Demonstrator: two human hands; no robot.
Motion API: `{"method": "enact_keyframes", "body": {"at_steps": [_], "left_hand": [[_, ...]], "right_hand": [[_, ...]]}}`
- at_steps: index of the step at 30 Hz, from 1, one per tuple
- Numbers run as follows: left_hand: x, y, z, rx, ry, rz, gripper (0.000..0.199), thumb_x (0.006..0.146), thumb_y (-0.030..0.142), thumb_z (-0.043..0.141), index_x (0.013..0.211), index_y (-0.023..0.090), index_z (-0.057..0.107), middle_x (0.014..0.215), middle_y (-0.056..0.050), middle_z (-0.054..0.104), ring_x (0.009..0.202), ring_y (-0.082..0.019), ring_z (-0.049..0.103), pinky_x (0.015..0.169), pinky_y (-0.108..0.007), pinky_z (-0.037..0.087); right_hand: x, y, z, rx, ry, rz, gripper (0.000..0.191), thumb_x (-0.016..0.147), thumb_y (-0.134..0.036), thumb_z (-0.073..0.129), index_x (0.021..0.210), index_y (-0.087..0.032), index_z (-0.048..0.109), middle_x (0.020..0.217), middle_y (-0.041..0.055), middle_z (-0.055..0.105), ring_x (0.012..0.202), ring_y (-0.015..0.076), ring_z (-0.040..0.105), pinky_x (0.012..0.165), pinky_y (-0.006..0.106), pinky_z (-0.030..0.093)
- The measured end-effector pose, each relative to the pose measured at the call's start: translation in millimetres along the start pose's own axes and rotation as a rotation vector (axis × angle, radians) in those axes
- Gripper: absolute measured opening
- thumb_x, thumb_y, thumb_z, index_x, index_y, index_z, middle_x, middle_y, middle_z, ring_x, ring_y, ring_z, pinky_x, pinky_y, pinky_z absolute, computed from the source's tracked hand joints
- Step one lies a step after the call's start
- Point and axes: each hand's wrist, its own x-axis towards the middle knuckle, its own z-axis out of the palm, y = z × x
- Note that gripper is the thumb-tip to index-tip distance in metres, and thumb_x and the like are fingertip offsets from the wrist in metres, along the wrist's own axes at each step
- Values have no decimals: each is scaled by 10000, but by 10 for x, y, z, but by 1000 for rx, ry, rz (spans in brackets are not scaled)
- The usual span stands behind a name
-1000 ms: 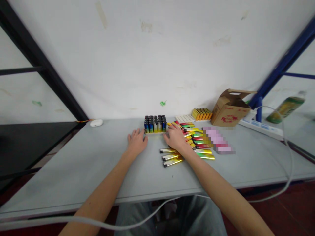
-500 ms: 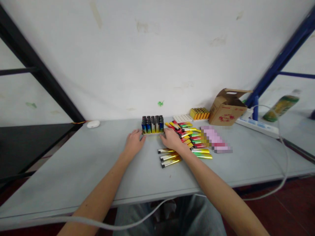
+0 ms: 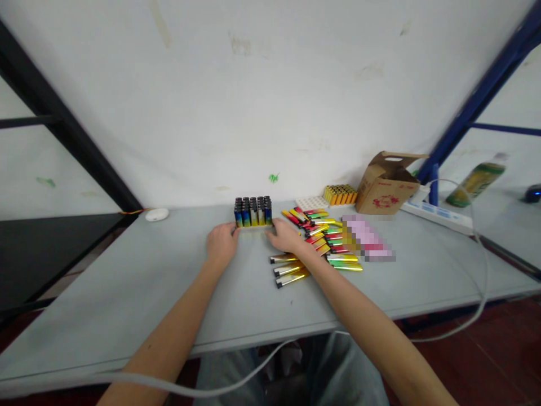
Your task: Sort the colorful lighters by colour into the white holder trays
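Rows of upright blue-and-yellow lighters (image 3: 253,212) with black tops stand in a pale tray (image 3: 254,228) near the wall. My left hand (image 3: 223,241) grips the tray's left end, fingers bent against it. At the opposite end my right hand (image 3: 284,234) has its fingers on the tray's right corner. Just right of that hand lies a loose pile of red, yellow and green lighters (image 3: 316,231). Three white-and-gold lighters (image 3: 284,271) lie partly beneath my right wrist.
Along the wall on the right are a white holed tray (image 3: 311,203), a block of yellow lighters (image 3: 340,195) and an open cardboard box (image 3: 384,189). A power strip (image 3: 439,217), a blurred pink item (image 3: 367,237) and a white case (image 3: 156,215) also lie there.
The tray of blue lighters has shifted left along the table, with both my hands at its ends. My left hand has closed in against the tray's left end.
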Motion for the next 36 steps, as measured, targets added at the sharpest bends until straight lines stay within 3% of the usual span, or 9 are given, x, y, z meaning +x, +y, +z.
{"method": "enact_keyframes", "body": {"at_steps": [11, 16, 19, 28, 32, 36], "left_hand": [[221, -278, 8, 29, -73, -36, 453, 937, 316, 358, 1265, 151, 623, 1211, -133, 663, 1171, -294, 556, 985, -381, 427], [206, -332, 46, 95, -147, -56, 543, 962, 375, 232, 1427, 189, 443, 1451, -140, 469, 1354, -399, 350, 1063, -581, 313], [209, -335, 54, 84, -184, -85, 577, 966, 412, 186, 1456, 191, 392, 1507, -140, 395, 1390, -413, 286, 1084, -622, 252], [236, -336, 56, 56, -160, -94, 569, 955, 436, 237, 1441, 200, 415, 1503, -143, 406, 1376, -380, 335, 1085, -609, 262], [161, -300, 18, 83, -145, -75, 608, 926, 418, 318, 1447, 107, 364, 1475, -188, 429, 1357, -368, 364, 1083, -566, 295], [38, -174, -62, 103, -138, -35, 536, 922, 407, 327, 1289, 67, 520, 1282, -212, 580, 1233, -336, 504, 1017, -469, 404]], "right_hand": [[309, -161, 91, 31, -71, -9, 383, 882, -315, 502, 1147, -56, 596, 1173, 196, 655, 1071, 268, 630, 900, 305, 461], [467, -215, 163, 39, -69, 54, 412, 863, -324, 502, 1155, -52, 602, 1184, 220, 654, 1088, 297, 630, 909, 351, 468], [519, -223, 185, 45, -60, 72, 422, 856, -328, 498, 1175, -70, 595, 1203, 209, 652, 1103, 294, 623, 933, 362, 460], [453, -146, 271, 64, -39, 16, 546, 842, -323, 533, 1335, -97, 472, 1349, 162, 569, 1295, 281, 476, 1104, 377, 317], [378, -161, 219, 75, -74, 7, 578, 851, -373, 548, 1330, -63, 453, 1345, 209, 554, 1270, 310, 493, 1050, 403, 364], [316, -98, 26, 122, 5, -16, 498, 894, -368, 514, 1297, -74, 499, 1278, 187, 611, 1184, 266, 570, 980, 340, 419]]}}
